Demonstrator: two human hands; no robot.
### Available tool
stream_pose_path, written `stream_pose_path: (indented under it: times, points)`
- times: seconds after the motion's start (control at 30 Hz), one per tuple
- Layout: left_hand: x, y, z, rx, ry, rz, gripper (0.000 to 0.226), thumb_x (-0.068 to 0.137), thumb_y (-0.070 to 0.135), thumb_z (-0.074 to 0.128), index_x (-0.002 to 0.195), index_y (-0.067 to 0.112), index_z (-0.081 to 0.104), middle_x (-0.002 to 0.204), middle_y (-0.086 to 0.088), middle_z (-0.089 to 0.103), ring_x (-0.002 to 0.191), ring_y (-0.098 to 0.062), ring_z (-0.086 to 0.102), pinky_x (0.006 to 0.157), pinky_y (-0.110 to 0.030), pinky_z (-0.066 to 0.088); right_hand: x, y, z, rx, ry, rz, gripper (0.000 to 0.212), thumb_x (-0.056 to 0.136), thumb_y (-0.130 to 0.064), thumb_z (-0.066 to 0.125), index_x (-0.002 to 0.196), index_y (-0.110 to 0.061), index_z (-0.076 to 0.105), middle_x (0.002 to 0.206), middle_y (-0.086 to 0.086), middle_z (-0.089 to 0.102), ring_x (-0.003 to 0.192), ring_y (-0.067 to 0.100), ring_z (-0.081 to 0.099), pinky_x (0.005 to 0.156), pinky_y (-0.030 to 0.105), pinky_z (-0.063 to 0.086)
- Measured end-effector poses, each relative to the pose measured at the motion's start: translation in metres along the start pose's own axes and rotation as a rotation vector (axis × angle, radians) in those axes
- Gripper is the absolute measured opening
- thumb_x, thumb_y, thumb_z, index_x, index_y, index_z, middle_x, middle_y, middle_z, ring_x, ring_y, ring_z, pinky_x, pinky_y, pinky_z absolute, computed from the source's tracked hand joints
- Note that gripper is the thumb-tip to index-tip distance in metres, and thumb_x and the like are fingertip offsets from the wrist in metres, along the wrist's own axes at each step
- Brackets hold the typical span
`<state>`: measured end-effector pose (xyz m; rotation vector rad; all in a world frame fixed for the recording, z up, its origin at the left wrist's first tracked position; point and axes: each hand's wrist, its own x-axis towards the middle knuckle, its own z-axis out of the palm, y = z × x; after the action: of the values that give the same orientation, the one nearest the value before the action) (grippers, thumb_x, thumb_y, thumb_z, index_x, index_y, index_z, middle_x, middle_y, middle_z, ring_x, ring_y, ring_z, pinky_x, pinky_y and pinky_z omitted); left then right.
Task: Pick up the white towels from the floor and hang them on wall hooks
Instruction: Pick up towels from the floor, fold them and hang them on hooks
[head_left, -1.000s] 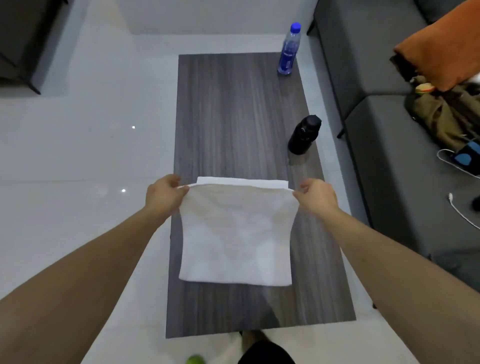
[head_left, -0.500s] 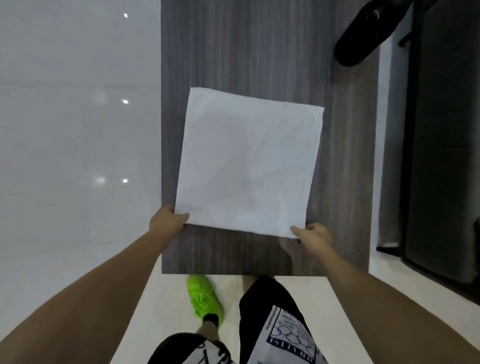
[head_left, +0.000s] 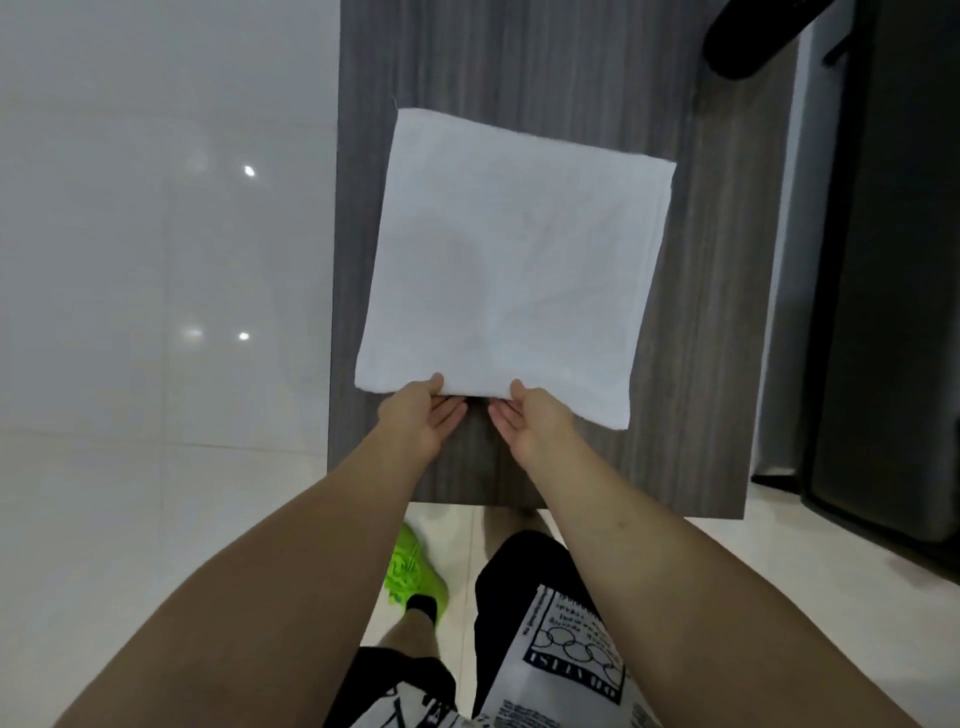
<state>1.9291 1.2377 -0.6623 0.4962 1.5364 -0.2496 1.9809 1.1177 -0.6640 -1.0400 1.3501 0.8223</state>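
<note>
A folded white towel (head_left: 514, 270) lies flat as a square on the dark wood table (head_left: 717, 338). My left hand (head_left: 423, 415) and my right hand (head_left: 524, 421) are close together at the middle of the towel's near edge. Both palms face up, the fingers are tucked under the cloth, and each thumb lies on top, pinching the edge. No wall hooks are in view.
A black bottle (head_left: 753, 36) stands at the table's far right corner. A dark grey sofa (head_left: 893, 260) runs along the right side. Glossy pale floor tiles (head_left: 156, 260) spread to the left. My green shoe (head_left: 415, 571) is just before the table's near edge.
Both hands have slid from the towel's near corners to the middle of its near edge, with fingers now under the cloth. A second ago they held the towel up by its far edge.
</note>
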Motion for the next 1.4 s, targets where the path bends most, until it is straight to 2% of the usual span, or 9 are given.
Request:
stream_pose_path:
  times: [0.17, 0.23, 0.33, 0.47, 0.57, 0.7, 0.93, 1.13, 1.4]
  points:
    - [-0.073, 0.035, 0.002, 0.018, 0.133, 0.460, 0.034, 0.081, -0.001, 0.072, 0.108, 0.010, 0.055, 0.104, -0.014, 0.065, 0.084, -0.029, 0.070, 0.063, -0.033, 0.061, -0.079, -0.001, 0.037, -0.016, 0.095, -0.374, 0.030, 0.082, 0.000, 0.071, 0.108, -0.012, 0.061, 0.098, 0.007, 0.067, 0.080, 0.023, 0.070, 0.061, 0.031, 0.061]
    - [-0.110, 0.054, -0.008, 0.173, 0.160, 0.683, 0.025, 0.081, 0.008, 0.072, 0.102, 0.019, 0.062, 0.101, -0.008, 0.067, 0.082, -0.023, 0.070, 0.064, -0.029, 0.060, -0.119, 0.003, 0.053, -0.136, 0.096, -0.612, 0.028, 0.084, -0.008, 0.070, 0.103, -0.021, 0.055, 0.096, 0.004, 0.061, 0.079, 0.022, 0.067, 0.065, 0.033, 0.061]
    - [-0.166, 0.084, -0.043, 0.426, 0.146, 0.980, 0.023, 0.085, 0.014, 0.063, 0.103, 0.023, 0.074, 0.098, 0.005, 0.071, 0.092, -0.017, 0.067, 0.087, -0.031, 0.056, -0.182, 0.015, 0.067, -0.494, 0.059, -1.016, 0.015, 0.088, -0.021, 0.067, 0.102, -0.024, 0.066, 0.097, 0.004, 0.069, 0.090, 0.024, 0.066, 0.085, 0.031, 0.053]
    - [-0.248, 0.120, -0.118, 0.632, 0.203, 1.313, 0.015, 0.080, 0.017, 0.067, 0.092, 0.026, 0.072, 0.080, 0.011, 0.065, 0.080, -0.012, 0.063, 0.066, -0.013, 0.043, -0.277, 0.045, 0.074, -0.904, -0.032, -1.425, 0.018, 0.085, -0.021, 0.067, 0.101, -0.015, 0.073, 0.096, 0.004, 0.071, 0.089, 0.020, 0.063, 0.078, 0.022, 0.043]
    - [-0.306, 0.144, -0.188, 0.661, 0.309, 1.487, 0.004, 0.078, 0.028, 0.069, 0.081, 0.024, 0.069, 0.072, 0.011, 0.063, 0.073, -0.010, 0.058, 0.062, -0.019, 0.039, -0.349, 0.081, 0.086, -1.081, -0.117, -1.609, 0.013, 0.086, -0.024, 0.069, 0.095, -0.016, 0.073, 0.088, 0.008, 0.072, 0.088, 0.027, 0.065, 0.080, 0.033, 0.050]
    - [-0.377, 0.168, -0.289, 0.618, 0.443, 1.672, 0.010, 0.082, 0.026, 0.068, 0.075, 0.022, 0.062, 0.079, 0.004, 0.055, 0.075, -0.015, 0.055, 0.057, -0.017, 0.033, -0.435, 0.149, 0.111, -1.193, -0.183, -1.942, 0.014, 0.092, -0.031, 0.060, 0.089, -0.019, 0.065, 0.076, 0.004, 0.067, 0.075, 0.027, 0.061, 0.061, 0.033, 0.044]
    - [-0.484, 0.194, -0.501, 0.532, 0.720, 1.779, 0.016, 0.073, 0.025, 0.080, 0.071, 0.019, 0.065, 0.100, 0.006, 0.055, 0.092, -0.013, 0.051, 0.071, -0.018, 0.034, -0.562, 0.303, 0.174, -1.235, -0.483, -2.558, 0.016, 0.086, -0.029, 0.066, 0.088, -0.013, 0.068, 0.105, 0.003, 0.055, 0.095, 0.022, 0.049, 0.079, 0.036, 0.045]
    - [-0.524, 0.171, -0.689, 0.360, 0.958, 1.636, 0.010, 0.078, 0.028, 0.072, 0.082, 0.018, 0.069, 0.087, 0.001, 0.065, 0.085, -0.020, 0.057, 0.070, -0.030, 0.047, -0.637, 0.471, 0.221, -1.327, -1.159, -2.422, 0.008, 0.087, -0.024, 0.063, 0.087, -0.016, 0.059, 0.073, 0.001, 0.061, 0.069, 0.023, 0.057, 0.061, 0.034, 0.045]
    - [-0.548, 0.114, -0.928, 0.246, 1.410, 1.398, 0.013, 0.080, 0.029, 0.071, 0.086, 0.018, 0.071, 0.093, -0.004, 0.067, 0.095, -0.023, 0.055, 0.072, -0.027, 0.035, -0.691, 0.732, 0.279, -1.301, -1.674, -2.467, 0.011, 0.087, -0.031, 0.063, 0.090, -0.022, 0.069, 0.074, -0.002, 0.058, 0.077, 0.024, 0.057, 0.062, 0.029, 0.037]
